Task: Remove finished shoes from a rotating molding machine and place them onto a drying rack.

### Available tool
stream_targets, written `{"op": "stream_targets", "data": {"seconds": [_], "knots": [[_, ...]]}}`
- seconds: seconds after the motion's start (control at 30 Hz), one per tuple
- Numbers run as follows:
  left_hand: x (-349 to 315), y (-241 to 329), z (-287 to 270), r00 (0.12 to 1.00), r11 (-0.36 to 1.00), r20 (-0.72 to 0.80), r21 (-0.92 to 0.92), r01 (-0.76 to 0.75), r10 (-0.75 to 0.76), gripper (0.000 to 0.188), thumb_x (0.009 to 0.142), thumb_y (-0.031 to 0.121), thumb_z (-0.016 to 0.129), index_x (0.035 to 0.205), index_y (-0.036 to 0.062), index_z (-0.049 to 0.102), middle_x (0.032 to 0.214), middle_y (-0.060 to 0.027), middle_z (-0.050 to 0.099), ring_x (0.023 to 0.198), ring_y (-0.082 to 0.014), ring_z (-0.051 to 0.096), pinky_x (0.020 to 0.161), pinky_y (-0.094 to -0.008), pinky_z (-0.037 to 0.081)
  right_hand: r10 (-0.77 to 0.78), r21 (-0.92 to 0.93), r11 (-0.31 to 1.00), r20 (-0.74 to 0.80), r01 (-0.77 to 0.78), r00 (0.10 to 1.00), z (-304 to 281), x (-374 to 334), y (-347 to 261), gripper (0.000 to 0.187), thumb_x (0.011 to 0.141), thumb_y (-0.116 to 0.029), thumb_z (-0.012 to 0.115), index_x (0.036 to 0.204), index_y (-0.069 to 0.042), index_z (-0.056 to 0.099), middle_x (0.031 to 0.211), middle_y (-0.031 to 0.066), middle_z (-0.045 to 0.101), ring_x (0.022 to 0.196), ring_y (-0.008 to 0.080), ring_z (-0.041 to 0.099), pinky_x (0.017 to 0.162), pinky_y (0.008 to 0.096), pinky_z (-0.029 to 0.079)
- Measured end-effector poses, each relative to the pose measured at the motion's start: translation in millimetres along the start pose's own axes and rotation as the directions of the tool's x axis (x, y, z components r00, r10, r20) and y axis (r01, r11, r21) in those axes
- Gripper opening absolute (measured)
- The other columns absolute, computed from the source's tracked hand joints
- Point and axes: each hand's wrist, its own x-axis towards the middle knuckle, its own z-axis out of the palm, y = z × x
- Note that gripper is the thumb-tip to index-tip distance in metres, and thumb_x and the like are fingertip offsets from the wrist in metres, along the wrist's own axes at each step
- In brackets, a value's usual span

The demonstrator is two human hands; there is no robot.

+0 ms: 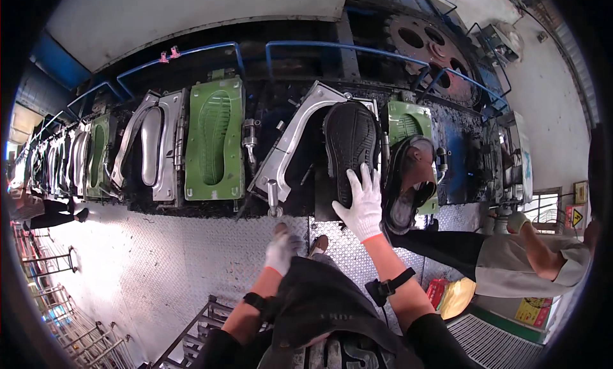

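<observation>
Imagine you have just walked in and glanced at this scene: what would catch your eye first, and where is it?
The person's white-gloved right hand lies spread on a black ridged shoe sole standing in an open silver metal mould at centre. Left of it, a bright green mould plate with a sole-shaped imprint stands out in a long row of moulds curving away to the left. The white-gloved left hand hangs lower, over the grey studded metal floor.

A single head-worn fisheye view looks steeply down, close over the shoe-mould line [217, 139] and metal floor [159, 260].
</observation>
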Motion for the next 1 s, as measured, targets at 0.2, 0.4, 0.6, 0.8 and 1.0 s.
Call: {"op": "stream_targets", "data": {"seconds": [0.2, 0.4, 0.6, 0.8, 1.0], "knots": [[87, 36, 133, 0.905, 0.912, -0.236, 0.299, -0.279, 0.354, 0.045, 0.107, 0.028, 0.045, 0.144, 0.0039, 0.048, 0.144, -0.0221, 0.051, 0.122, -0.0335, 0.059, 0.105, -0.0393, 0.047, -0.023, 0.021, 0.999, -0.042, 0.024, 0.999, 1, 2, 2, 0.088, 0.064, -0.026, 0.087, 0.141, -0.015, 0.048, 0.151, 0.0203, 0.037, 0.141, 0.0479, 0.031, 0.114, 0.0538, 0.034], [113, 67, 182, 0.779, 0.768, -0.066, -0.134, -0.626, 0.624, 0.049, 0.109, 0.031, 0.041, 0.15, 0.0037, 0.041, 0.143, -0.0147, 0.053, 0.132, -0.0247, 0.05, 0.113, -0.0396, 0.039, -0.018, 0.072, 0.997, -0.02, 0.019, 1.0, 1, 4, 6, 0.088, 0.062, -0.026, 0.087, 0.14, -0.015, 0.049, 0.151, 0.0209, 0.038, 0.139, 0.0502, 0.031, 0.113, 0.0581, 0.034], [110, 45, 173, 0.932, 0.904, 0.287, 0.299, -0.307, 0.222, 0.052, 0.106, 0.029, 0.047, 0.152, 0.007, 0.038, 0.143, -0.0065, 0.053, 0.127, -0.0203, 0.052, 0.106, -0.0342, 0.043, 0.036, 0.084, 0.996, -0.003, -0.036, 0.999, 0, 9, 5, 0.087, 0.061, -0.025, 0.087, 0.14, -0.018, 0.05, 0.149, 0.0197, 0.039, 0.137, 0.0506, 0.033, 0.11, 0.0582, 0.034], [94, 20, 142, 0.949, 0.988, 0.278, 0.085, 0.132, -0.15, 0.055, 0.104, 0.046, 0.046, 0.147, 0.0112, 0.049, 0.134, -0.0056, 0.062, 0.119, -0.0229, 0.059, 0.102, -0.0347, 0.047, 0.042, 0.071, 0.997, -0.071, -0.037, 0.997, 3, 15, -2, 0.082, 0.063, -0.028, 0.085, 0.139, -0.021, 0.053, 0.148, 0.0187, 0.041, 0.135, 0.0488, 0.036, 0.104, 0.0592, 0.036], [111, 25, 149, 0.952, 0.987, 0.288, 0.15, 0.065, -0.106, 0.052, 0.104, 0.045, 0.046, 0.144, 0.0115, 0.051, 0.13, -0.0053, 0.063, 0.116, -0.0233, 0.06, 0.101, -0.0348, 0.047, 0.104, 0.288, 0.957, -0.223, -0.036, 0.969, -16, 54, -1, 0.082, 0.063, -0.022, 0.083, 0.139, -0.016, 0.053, 0.146, 0.0203, 0.044, 0.132, 0.0471, 0.043, 0.103, 0.0529, 0.042]]}}
